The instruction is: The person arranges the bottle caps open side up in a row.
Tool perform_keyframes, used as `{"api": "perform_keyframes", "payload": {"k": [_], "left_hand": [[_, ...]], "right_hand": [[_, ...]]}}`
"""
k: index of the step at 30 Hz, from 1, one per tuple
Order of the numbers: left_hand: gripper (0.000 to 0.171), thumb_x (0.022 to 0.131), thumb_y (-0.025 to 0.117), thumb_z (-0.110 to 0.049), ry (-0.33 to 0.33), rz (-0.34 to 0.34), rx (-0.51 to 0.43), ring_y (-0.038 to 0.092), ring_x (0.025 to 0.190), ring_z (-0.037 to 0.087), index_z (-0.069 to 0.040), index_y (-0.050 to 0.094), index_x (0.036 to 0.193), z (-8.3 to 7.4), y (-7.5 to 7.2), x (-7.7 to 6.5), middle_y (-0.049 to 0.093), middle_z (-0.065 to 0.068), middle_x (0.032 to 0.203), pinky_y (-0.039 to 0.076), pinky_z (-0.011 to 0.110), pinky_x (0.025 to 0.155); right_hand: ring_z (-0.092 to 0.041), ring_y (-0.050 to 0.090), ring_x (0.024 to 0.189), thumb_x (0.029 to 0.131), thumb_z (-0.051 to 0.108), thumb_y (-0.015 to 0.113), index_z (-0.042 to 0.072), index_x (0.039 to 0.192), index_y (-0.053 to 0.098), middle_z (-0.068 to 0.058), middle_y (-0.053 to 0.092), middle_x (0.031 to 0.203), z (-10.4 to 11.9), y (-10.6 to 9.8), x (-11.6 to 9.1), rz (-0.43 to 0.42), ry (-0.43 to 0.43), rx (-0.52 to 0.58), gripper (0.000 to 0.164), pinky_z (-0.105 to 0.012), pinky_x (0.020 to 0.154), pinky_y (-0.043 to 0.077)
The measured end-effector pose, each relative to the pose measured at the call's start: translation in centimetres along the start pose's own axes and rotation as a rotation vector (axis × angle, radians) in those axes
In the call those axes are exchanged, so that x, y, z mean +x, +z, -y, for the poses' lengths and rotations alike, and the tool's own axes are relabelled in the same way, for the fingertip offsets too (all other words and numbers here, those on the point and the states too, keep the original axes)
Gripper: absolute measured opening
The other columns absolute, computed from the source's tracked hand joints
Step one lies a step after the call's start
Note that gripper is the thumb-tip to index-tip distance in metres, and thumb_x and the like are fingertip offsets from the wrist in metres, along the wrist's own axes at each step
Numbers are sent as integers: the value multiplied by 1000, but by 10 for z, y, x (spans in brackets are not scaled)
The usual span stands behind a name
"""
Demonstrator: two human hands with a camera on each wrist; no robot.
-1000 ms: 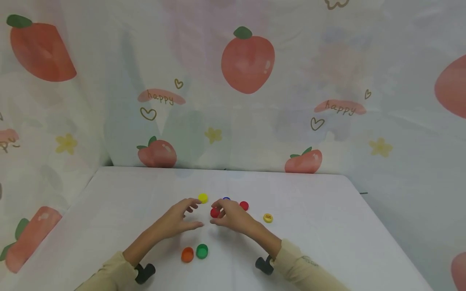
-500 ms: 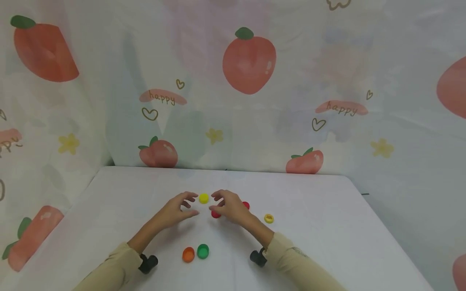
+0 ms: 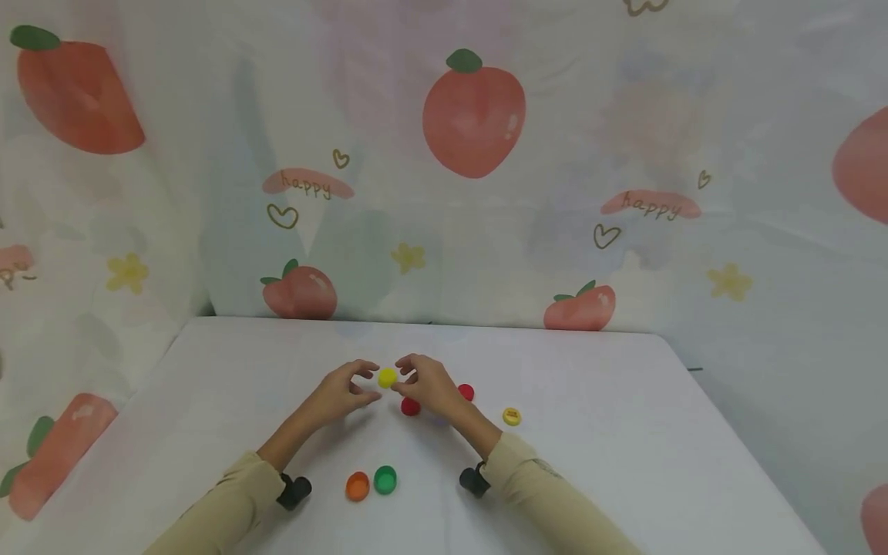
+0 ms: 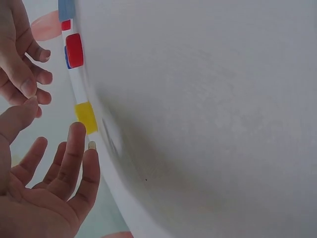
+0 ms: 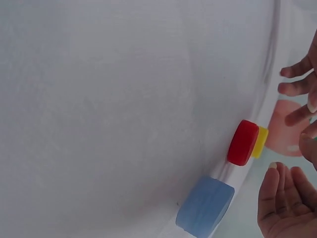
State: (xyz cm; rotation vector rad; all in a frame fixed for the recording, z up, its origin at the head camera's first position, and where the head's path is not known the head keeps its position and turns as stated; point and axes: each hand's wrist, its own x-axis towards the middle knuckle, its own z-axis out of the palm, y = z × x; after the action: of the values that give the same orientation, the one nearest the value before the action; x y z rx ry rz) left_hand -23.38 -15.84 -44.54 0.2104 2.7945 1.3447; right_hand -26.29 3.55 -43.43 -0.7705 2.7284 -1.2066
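My left hand (image 3: 340, 397) hovers just left of a yellow bottle cap (image 3: 387, 378), fingers and thumb spread apart, holding nothing. Right of the same cap is my right hand (image 3: 432, 387), its fingertips near the cap's edge and nothing gripped. A red cap (image 3: 410, 406) lies just under the right hand's thumb side. Beyond the right wrist shows a second red cap (image 3: 465, 392). The left wrist view has a sliver of a blue cap (image 4: 67, 58) behind a red one; the right hand covers it in the head view. A pale blue cap (image 5: 205, 207) appears in the right wrist view.
An orange cap (image 3: 357, 486) and a green cap (image 3: 385, 479) lie hollow side up near the front of the white table (image 3: 597, 462). A yellow cap with print (image 3: 511, 416) sits to the right. A fruit-patterned curtain (image 3: 375, 231) hangs behind.
Both hands have moved forward, the right one also leftward, and they now stand on either side of the yellow cap. The blue cap has become hidden behind the right hand. The caps stay put.
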Motion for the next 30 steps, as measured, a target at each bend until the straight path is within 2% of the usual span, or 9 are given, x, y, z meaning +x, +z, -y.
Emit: {"api": "perform_keyframes", "payload": {"k": [9,19,30], "left_hand": [[45,82,75,-15,16,-26,44,60,86,20,-10,57,122,5,-4,9,60,10,113,54,32,71],[43,84,72,-13,-20,-22,44,62,90,24,-6,56,123,3,-9,17,61,14,113,54,34,72],[39,85,71,-15,-110,7,44,62,85,20,-6,59,122,7,-8,26,62,11,109,54,32,69]], "right_hand": [[-21,61,94,85,14,71,3,117,59,-11,63,107,1,1,9,-2,-2,-5,36,-25,76,52],[-21,60,95,85,15,71,2,117,59,-12,63,107,-2,3,21,-11,46,-46,37,-28,79,51],[-22,59,94,84,13,72,2,116,60,-11,63,105,-5,7,28,25,97,-56,35,-31,80,51]]}}
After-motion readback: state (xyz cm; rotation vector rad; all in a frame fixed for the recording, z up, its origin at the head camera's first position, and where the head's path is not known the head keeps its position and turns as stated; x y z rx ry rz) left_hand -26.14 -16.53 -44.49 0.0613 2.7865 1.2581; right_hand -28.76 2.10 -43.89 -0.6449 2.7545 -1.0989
